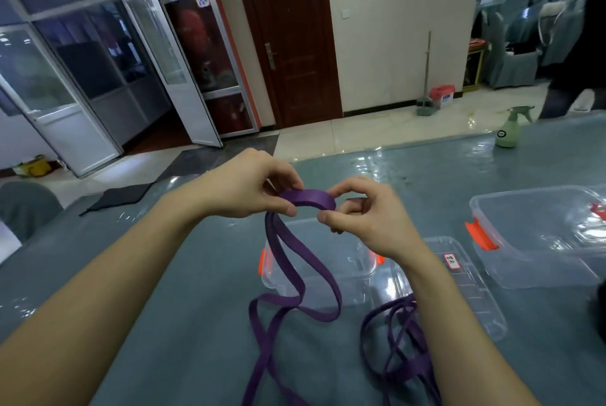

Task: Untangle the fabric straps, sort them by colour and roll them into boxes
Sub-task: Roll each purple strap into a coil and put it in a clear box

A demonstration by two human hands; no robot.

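Note:
A purple fabric strap [311, 198] is partly wound into a flat coil held up above the table. My left hand [249, 187] pinches the coil's left side and my right hand [364, 215] pinches its right side. The loose tail of the strap [288, 277] hangs down from the coil and trails across the table towards me. A second bunch of purple strap [393, 346] lies in loops under my right forearm. An open clear plastic box with orange clips [347, 261] stands right below my hands.
A clear lid with a red label [469, 287] lies to the right of the box. Another clear box with orange clips [541, 235] stands at the right. A green spray bottle [510, 127] stands at the table's far edge. A person stands at the far right.

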